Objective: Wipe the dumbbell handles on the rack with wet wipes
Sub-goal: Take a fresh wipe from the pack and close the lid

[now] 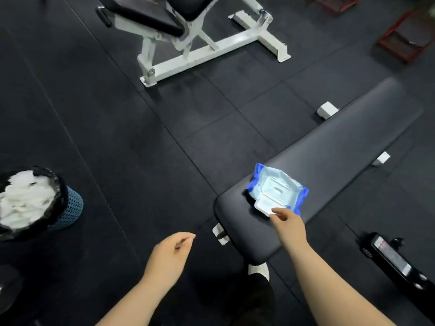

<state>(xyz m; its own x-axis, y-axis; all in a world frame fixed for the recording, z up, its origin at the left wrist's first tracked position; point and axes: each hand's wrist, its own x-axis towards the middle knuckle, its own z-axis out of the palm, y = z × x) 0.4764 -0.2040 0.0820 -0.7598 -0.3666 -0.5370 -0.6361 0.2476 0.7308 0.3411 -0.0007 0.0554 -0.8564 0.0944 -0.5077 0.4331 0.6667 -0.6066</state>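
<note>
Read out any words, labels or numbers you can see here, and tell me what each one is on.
None can be read.
Wet wipes pack: red mark near its top edge, too blurred.
Label on the black equipment at lower right: printed lines and red marks, too small.

Dim, soft, wide-angle edge warp

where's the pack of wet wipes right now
In the head view, right of centre, the wet wipes pack lies on the near end of the black bench, lid open, right hand at its flap.
</note>
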